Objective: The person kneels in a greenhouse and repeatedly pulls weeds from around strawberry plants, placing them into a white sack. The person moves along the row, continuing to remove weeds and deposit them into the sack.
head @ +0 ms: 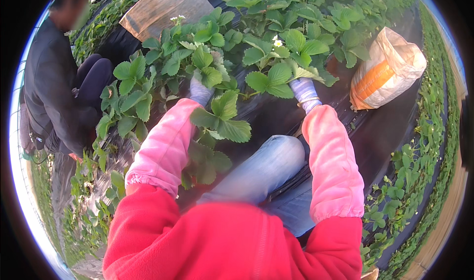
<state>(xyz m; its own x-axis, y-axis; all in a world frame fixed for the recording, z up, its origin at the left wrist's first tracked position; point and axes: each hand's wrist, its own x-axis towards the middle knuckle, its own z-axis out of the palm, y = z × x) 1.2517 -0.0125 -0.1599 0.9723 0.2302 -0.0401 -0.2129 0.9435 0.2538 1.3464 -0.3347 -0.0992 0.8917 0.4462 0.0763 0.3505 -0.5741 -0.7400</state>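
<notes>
Both my arms reach forward into a row of strawberry plants (276, 74) with broad toothed leaves and a few white flowers. My left hand (200, 91), in a pale knitted glove, goes in among the leaves of the left-hand strawberry plant (207, 63); its fingers are hidden by foliage. Under the leaves of the plant on the right is my right hand (305, 91), gloved the same way, with a thin band around the wrist. Its fingers are covered too, so I cannot tell what either hand holds. Black plastic mulch film (266, 113) covers the soil between them.
A white woven sack (389, 72) with an orange panel stands open-topped to the right. Beyond the plants at upper left lies a worn brown-and-white sack (166, 10). A person in dark clothes (55, 84) crouches at the left. More strawberry rows (411, 176) run along the right.
</notes>
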